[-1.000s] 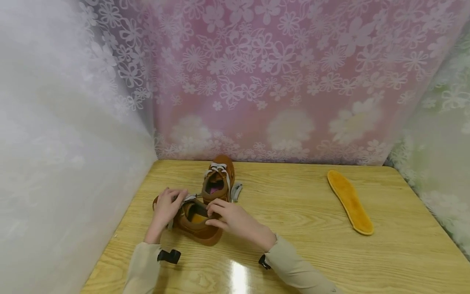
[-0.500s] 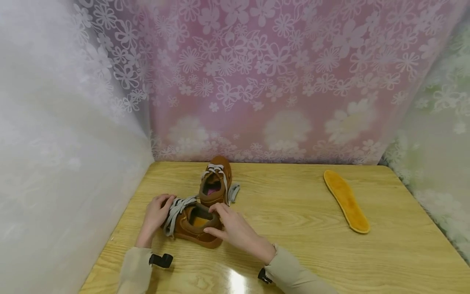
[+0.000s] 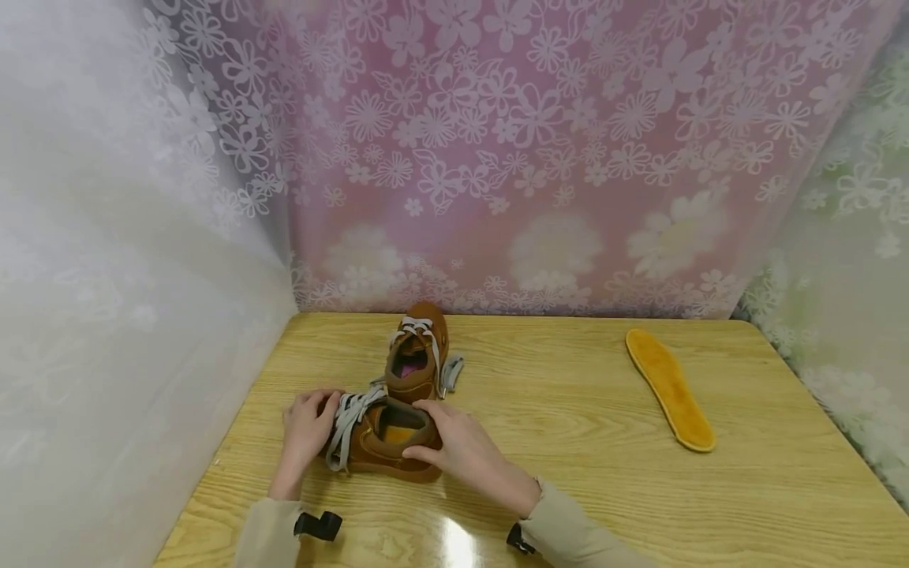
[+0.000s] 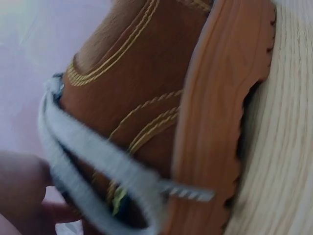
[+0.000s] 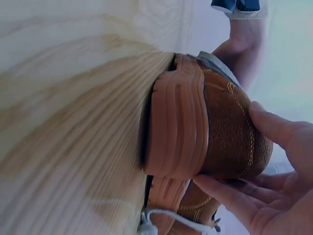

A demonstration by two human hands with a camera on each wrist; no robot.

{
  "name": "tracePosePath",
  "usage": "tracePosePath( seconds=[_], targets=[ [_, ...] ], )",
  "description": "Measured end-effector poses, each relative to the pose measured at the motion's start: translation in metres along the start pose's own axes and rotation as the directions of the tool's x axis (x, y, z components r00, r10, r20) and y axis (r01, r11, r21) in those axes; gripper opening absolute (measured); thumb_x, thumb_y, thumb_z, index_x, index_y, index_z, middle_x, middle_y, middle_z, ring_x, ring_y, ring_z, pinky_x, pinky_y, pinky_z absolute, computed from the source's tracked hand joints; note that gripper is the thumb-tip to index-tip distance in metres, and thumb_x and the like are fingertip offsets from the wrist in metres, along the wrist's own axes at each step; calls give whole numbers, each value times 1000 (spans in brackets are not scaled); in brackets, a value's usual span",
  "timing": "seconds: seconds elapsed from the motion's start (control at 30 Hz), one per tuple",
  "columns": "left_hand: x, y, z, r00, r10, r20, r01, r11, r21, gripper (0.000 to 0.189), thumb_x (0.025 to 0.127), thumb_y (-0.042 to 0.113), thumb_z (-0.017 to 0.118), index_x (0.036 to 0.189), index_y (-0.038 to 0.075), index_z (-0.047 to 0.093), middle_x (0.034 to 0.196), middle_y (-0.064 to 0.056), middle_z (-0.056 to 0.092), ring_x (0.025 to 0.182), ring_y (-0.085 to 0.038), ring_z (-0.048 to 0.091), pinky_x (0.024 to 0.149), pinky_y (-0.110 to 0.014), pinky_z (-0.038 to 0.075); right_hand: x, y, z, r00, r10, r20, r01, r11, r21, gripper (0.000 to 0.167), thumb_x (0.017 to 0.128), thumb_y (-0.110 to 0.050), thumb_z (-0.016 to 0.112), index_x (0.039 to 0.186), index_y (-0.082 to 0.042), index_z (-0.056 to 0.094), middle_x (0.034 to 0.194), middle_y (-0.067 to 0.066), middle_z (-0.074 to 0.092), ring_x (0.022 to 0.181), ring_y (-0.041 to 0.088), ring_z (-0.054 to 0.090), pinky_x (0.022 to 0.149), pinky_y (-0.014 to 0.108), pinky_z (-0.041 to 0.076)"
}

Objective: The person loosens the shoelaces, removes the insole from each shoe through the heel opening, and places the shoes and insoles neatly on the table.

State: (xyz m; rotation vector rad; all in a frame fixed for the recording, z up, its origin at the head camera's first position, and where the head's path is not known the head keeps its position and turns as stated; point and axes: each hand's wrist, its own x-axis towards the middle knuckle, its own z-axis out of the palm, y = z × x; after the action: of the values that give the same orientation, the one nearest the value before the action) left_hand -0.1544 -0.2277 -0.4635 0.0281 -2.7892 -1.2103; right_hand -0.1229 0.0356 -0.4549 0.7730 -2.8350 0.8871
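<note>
While the table [image 3: 540, 473] spreads under everything, the near shoe [image 3: 369, 450] sits on it sole down, turned crosswise with its toe pointing left; I take that as landmark. The other shoe [image 3: 412, 383] stands just behind it; can't tell from my feed if they touch. A loose insole [image 3: 670, 389] lies well to the right of the near shoe. Its heel is clamped by the right hand [image 3: 465, 446], thumb and fingers on either side; its toe is gripped by the left hand [image 3: 308, 422], some fingertips hidden. Step, I judge: steadying and squaring up the near shoe. Next move probably calls for an even hold at both ends, sole level, then a clean release without hooking the lace [image 3: 346, 430]. Looks: brown suede-like upper, yellow stitching, thick orange-brown sole, notched underneath. Through its opening I get a yellow patch [image 3: 398, 435]. Grey lace crosses the front, a loop drooping down one side; knot unclear. Smallest: its tip [image 4: 190, 192], over the sole's side.
</note>
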Motion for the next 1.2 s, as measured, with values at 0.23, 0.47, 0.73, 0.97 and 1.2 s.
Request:
tracePosePath(
  seconds=[0.23, 0.47, 0.73, 0.97, 1.2],
  targets=[
    [-8, 0, 2, 989, 91, 114, -84, 995, -61, 33, 108, 21, 52, 127, -1, 67, 133, -28, 56, 129, -46, 47, 112, -65, 24, -15, 17, -18, 999, -37, 40, 35, 999, 36, 65, 89, -50, 75, 139, -11, 58, 128, 6, 68, 87, 13, 69, 71, 28, 55],
    [-12, -10, 3, 952, 137, 275, -70, 968, -242, 39, 106, 32, 55, 138, 10, 63, 143, -15, 55, 137, -39, 46, 113, -61, 33, -26, 36, -36, 996, -83, 45, 78, 992, 96, 62, 91, -44, 75, 141, -11, 57, 130, 5, 67, 86, 17, 71, 77, 32, 58],
    [-15, -23, 3, 856, 389, 342, -335, 919, -208, 71, 90, 26, 79, 151, 8, 47, 151, -17, 47, 135, -47, 41, 98, -62, 41, -32, 41, -36, 996, -63, 58, 56, 990, 126, 76, 91, -45, 75, 152, -10, 45, 143, 12, 59, 121, 28, 63, 95, 45, 55],
    [-21, -21, 10, 883, 324, 339, -276, 944, -182, 89, 77, 36, 90, 153, 16, 47, 150, -12, 48, 132, -42, 41, 95, -58, 42, -39, 37, -28, 999, 21, 38, -26, 991, 132, 86, 87, -48, 78, 155, -10, 41, 149, 14, 53, 121, 35, 62, 97, 51, 52],
    [-25, -12, 24, 899, 329, 290, -288, 941, -176, 87, 75, 35, 91, 150, 17, 51, 146, -10, 52, 130, -38, 44, 97, -56, 42, -45, 49, -32, 999, 31, 26, -35, 983, 178, 75, 86, -44, 79, 148, -13, 49, 140, 8, 61, 105, 27, 69, 88, 42, 57]
  ],
)
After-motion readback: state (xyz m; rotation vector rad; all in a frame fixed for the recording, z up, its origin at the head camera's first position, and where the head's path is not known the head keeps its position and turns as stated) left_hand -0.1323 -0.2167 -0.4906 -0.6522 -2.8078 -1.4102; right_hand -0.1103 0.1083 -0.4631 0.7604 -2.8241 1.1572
